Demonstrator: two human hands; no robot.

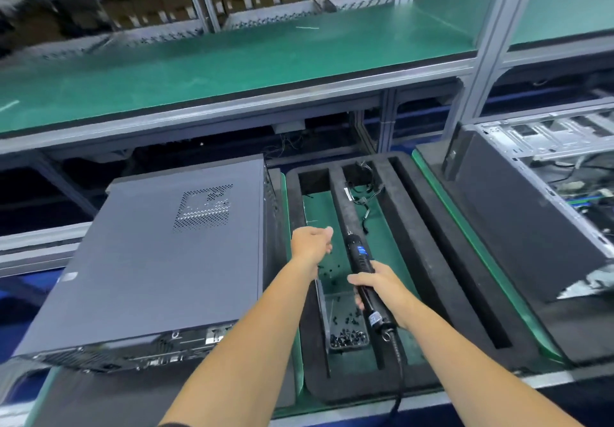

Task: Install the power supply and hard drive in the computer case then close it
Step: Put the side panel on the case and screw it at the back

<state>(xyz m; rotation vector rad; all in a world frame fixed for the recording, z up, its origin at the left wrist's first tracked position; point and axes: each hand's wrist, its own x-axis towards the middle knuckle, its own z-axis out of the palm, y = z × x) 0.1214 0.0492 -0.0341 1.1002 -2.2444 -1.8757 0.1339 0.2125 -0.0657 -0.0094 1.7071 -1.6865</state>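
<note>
Head view, near to far. My right hand (pixel 378 288) is wrapped around the electric screwdriver (pixel 363 277), a stiff, cabled tool best gripped mid-barrel. Just beside it, a small clear tray (pixel 345 322) holds black screws (pixel 349 338); more lie loose on the green surface (pixel 375 227). My left hand (pixel 312 242) hovers with fingers loosely curled; whether it pinches a screw I cannot tell. The computer case (pixel 149 260) lies left, its side panel on; I judge it heavy, rigid sheet metal, best held by its edges. The black foam tray (pixel 415 227) holds cables (pixel 363 191). A second, open case (pixel 548 174) stands far right.
</note>
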